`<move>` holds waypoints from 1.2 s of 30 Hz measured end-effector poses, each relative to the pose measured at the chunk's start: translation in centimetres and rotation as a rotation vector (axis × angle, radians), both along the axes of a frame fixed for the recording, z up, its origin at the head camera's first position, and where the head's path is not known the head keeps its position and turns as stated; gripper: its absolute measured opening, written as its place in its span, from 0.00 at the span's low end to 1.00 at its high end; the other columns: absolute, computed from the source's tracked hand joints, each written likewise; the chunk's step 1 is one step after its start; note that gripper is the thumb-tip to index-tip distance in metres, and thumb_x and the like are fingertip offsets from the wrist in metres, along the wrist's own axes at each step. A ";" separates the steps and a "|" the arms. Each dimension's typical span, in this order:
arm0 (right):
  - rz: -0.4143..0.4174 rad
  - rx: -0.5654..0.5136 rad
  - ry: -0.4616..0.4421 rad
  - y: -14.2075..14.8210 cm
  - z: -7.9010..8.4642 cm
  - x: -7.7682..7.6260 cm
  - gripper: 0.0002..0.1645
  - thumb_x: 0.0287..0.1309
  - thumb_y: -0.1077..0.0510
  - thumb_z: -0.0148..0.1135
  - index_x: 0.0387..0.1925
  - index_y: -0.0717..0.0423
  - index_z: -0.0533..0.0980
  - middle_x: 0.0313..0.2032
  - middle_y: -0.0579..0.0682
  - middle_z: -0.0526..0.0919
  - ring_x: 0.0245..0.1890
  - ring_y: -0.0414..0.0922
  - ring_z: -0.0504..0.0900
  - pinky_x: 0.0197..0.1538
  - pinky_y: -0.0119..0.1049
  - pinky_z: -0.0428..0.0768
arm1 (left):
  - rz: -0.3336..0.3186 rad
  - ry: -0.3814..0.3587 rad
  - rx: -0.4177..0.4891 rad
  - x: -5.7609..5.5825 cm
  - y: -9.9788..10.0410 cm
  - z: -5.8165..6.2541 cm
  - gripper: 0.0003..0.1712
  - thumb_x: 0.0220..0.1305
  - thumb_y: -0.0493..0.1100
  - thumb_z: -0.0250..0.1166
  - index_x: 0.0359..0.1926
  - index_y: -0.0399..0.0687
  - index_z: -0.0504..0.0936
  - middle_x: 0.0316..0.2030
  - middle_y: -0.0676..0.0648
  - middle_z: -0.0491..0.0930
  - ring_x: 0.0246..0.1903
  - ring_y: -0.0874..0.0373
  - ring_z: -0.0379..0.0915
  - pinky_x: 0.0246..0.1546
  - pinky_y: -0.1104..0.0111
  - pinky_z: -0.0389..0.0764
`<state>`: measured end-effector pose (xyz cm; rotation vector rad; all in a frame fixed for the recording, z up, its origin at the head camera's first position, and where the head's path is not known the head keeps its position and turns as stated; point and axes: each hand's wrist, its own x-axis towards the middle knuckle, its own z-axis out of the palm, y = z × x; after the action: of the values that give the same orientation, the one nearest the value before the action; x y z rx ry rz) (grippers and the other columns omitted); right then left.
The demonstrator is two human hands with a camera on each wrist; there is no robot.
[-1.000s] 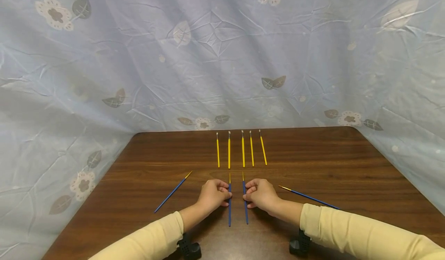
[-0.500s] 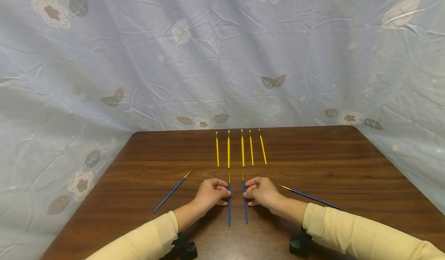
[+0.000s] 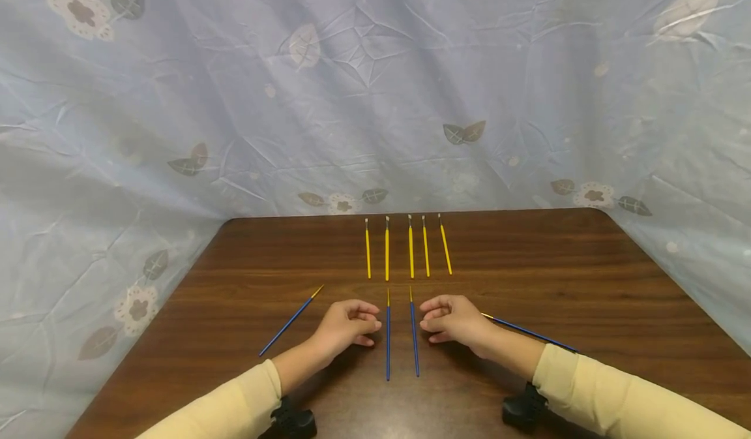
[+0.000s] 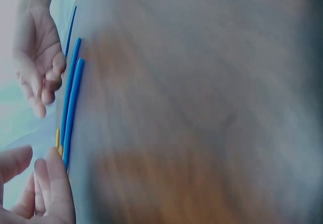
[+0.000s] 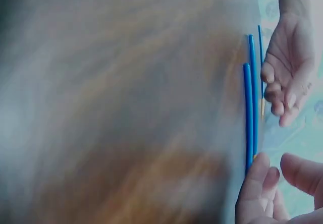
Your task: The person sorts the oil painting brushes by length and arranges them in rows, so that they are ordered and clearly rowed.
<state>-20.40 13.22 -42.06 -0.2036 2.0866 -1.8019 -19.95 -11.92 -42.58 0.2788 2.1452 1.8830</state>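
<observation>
Two blue paintbrushes lie side by side on the table between my hands, tips pointing away: a left one [image 3: 388,341] and a right one [image 3: 414,341]. Just left of the pair is my left hand [image 3: 346,327], its fingers loosely bent and holding nothing. My right hand [image 3: 454,321] is a little to the right of the pair, likewise relaxed, with a gap between thumb and fingers. In the left wrist view the thumb and fingertips [image 4: 55,178] stand apart near the brushes [image 4: 73,108]. The right wrist view also shows a gap between thumb and fingers beside the brushes [image 5: 248,113].
Several yellow-handled paintbrushes [image 3: 387,253] stretch in a row toward the table's far edge. One more blue paintbrush [image 3: 290,322] lies slanted at the left, another [image 3: 530,333] at the right, partly behind my right forearm. A patterned curtain [image 3: 375,100] hangs around the wooden table [image 3: 235,282].
Both hands have let go of the two middle blue paintbrushes and drawn outward, the left hand to the left and the right hand to the right. The brushes stay in place.
</observation>
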 end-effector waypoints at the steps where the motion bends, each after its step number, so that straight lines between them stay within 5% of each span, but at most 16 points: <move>1: 0.006 0.003 0.005 0.3 0.1 0.0 0.24 0.58 0.68 0.65 0.53 0.74 0.70 0.36 0.55 0.78 0.35 0.46 0.80 0.41 0.41 0.85 | -0.016 0.000 -0.009 0.0 -0.3 0.1 0.19 0.61 0.31 0.66 0.50 0.24 0.76 0.36 0.42 0.78 0.35 0.53 0.78 0.34 0.61 0.86; 7: 0.059 0.027 0.038 1.9 1.0 -0.3 0.26 0.58 0.65 0.66 0.55 0.75 0.69 0.37 0.55 0.78 0.37 0.49 0.81 0.44 0.43 0.85 | -0.106 0.001 -0.044 -0.1 -2.4 0.5 0.21 0.61 0.34 0.67 0.51 0.25 0.75 0.37 0.42 0.78 0.35 0.52 0.78 0.36 0.61 0.86; 16: 0.090 0.069 0.100 4.5 1.7 -0.8 0.27 0.59 0.62 0.67 0.54 0.75 0.70 0.40 0.58 0.78 0.41 0.54 0.80 0.46 0.44 0.84 | -0.110 0.037 -0.071 -0.5 -5.8 1.2 0.22 0.62 0.35 0.67 0.53 0.23 0.74 0.42 0.36 0.77 0.42 0.44 0.78 0.41 0.59 0.85; 29: 0.073 0.151 0.136 8.2 2.4 -1.4 0.29 0.60 0.59 0.66 0.56 0.75 0.69 0.42 0.59 0.77 0.45 0.57 0.79 0.48 0.43 0.83 | -0.068 0.120 -0.116 -1.7 -10.9 2.4 0.27 0.62 0.36 0.67 0.56 0.22 0.71 0.50 0.27 0.74 0.47 0.36 0.75 0.47 0.60 0.83; 36: 0.040 0.179 0.154 10.5 2.3 -1.3 0.30 0.60 0.57 0.67 0.56 0.73 0.69 0.44 0.59 0.77 0.44 0.54 0.79 0.47 0.41 0.83 | 0.023 0.128 -0.160 -2.2 -12.7 2.1 0.24 0.62 0.35 0.67 0.55 0.23 0.73 0.50 0.29 0.76 0.46 0.42 0.78 0.46 0.61 0.83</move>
<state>-21.69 23.74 -39.80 -0.3423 2.3181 -1.6103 -22.16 -24.62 -40.48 0.3503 2.3775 1.7354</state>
